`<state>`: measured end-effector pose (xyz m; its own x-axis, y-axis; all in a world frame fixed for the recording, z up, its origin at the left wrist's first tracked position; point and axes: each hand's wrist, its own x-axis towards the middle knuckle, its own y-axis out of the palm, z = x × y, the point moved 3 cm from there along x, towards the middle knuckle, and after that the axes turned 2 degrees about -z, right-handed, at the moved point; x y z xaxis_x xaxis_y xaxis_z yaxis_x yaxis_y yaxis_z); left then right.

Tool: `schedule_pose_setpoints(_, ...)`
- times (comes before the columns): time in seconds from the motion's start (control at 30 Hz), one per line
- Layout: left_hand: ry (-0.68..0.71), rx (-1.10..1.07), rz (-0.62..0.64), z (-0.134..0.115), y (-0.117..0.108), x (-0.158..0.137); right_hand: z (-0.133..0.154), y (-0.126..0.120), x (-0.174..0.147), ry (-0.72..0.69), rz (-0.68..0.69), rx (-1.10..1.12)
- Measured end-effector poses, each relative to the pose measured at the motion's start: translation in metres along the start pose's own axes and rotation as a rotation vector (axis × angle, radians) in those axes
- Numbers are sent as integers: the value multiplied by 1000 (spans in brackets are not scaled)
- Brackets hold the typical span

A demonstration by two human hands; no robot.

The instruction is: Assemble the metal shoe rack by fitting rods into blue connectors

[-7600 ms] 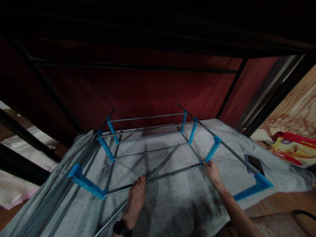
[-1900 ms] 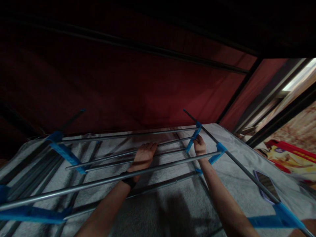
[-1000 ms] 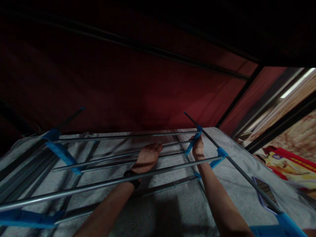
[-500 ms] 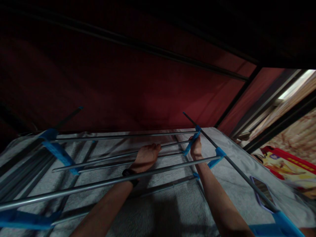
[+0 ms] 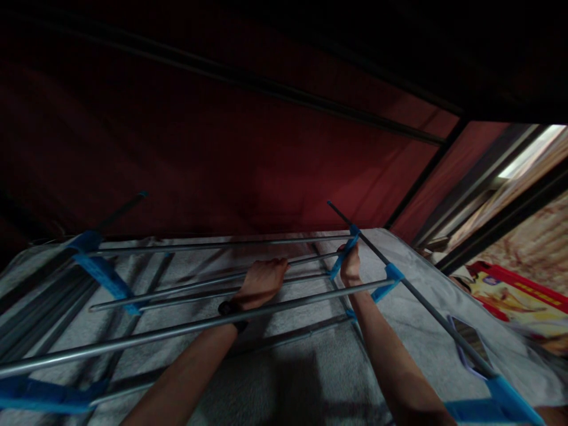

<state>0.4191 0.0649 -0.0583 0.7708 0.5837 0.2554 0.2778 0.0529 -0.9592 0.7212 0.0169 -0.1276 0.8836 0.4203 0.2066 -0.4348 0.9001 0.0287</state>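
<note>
My left hand [image 5: 264, 283], with a dark band on the wrist, is closed around a thin grey metal tube [image 5: 310, 259] at mid-span. The tube's left end is loose, lying just above a blue plastic bracket [image 5: 106, 275]. At its other end it meets a second blue bracket [image 5: 345, 252], which my right hand [image 5: 351, 266] grips from the right side; some of those fingers are hidden behind it. Both brackets belong to a rack frame of grey tubes. A nearer crossbar [image 5: 306, 302] passes over both my forearms.
Several loose grey tubes [image 5: 48, 307] lie at the left on the pale, fuzzy cover [image 5: 293, 367]. A phone [image 5: 473, 337] rests at the right beneath a side tube. Beyond it is a red and yellow package [image 5: 515, 296]. Dark red fabric [image 5: 248, 160] hangs behind the frame.
The view has shifted very slightly. Both hands keep their grips, and the tube and brackets stay nearly where they were.
</note>
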Motion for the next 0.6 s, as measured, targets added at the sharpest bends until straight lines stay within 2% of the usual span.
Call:
schedule_pose_setpoints(0.23, -21, -4, 72, 0, -4, 4, -4, -2, 2, 7, -29, -36)
schedule_pose_setpoints(0.6, -8, -24, 38, 3, -3, 7, 7, 1, -7, -9, -34, -1)
